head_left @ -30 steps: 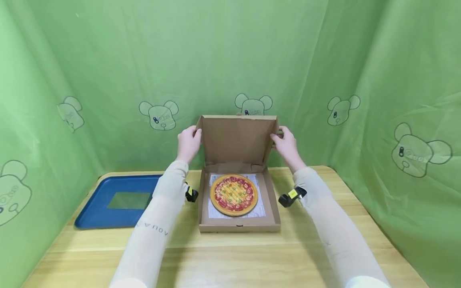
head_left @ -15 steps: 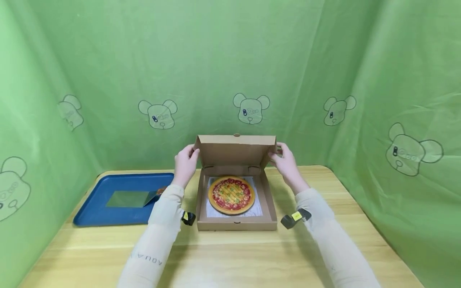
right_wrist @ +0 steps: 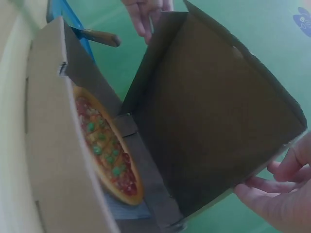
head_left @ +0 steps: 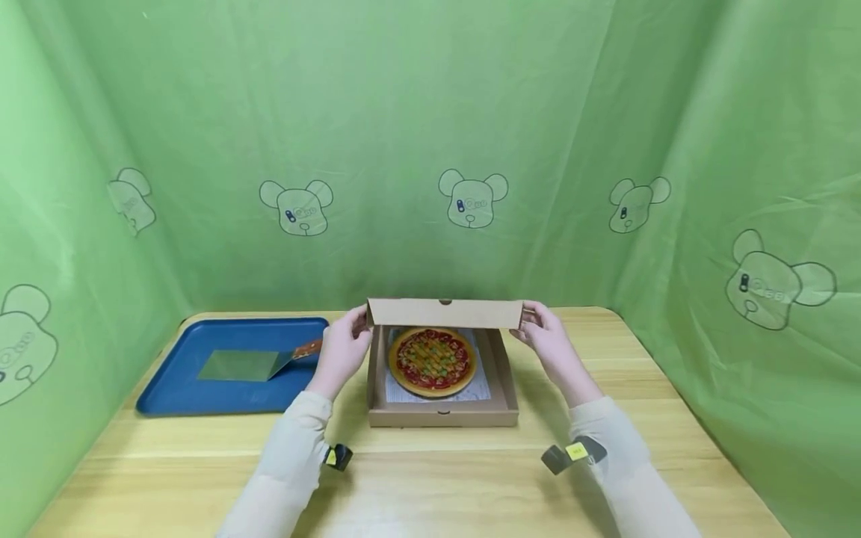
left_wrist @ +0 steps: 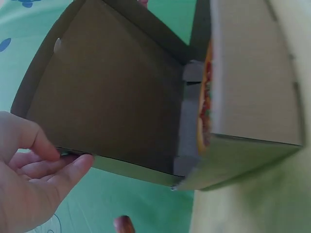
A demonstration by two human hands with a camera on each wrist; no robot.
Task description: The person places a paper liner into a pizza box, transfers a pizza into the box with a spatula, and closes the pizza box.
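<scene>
A cardboard pizza box (head_left: 444, 420) stands on the table with its lid (head_left: 444, 312) partly lowered over it. Inside, a round pizza (head_left: 432, 362) lies on a printed paper sheet (head_left: 480, 388). My left hand (head_left: 344, 350) pinches the lid's left side flap between thumb and fingers, as the left wrist view also shows with that hand (left_wrist: 39, 174). On the opposite side my right hand (head_left: 548, 344) pinches the right flap; in the right wrist view its thumb and fingers (right_wrist: 262, 194) are at the lid's edge. The lid's front flap hides the back of the box.
Left of the box, a blue tray (head_left: 168, 396) holds a pizza server (head_left: 245, 365) with a flat blade and a brownish handle (head_left: 308, 349) that reaches toward my left hand. Green curtains (head_left: 390, 149) hang behind and on both sides of the wooden table (head_left: 430, 486).
Both hands have swung the lid down and toward me, from nearly upright to low above the box. The pizza and box base have stayed in place. More of the server's handle shows.
</scene>
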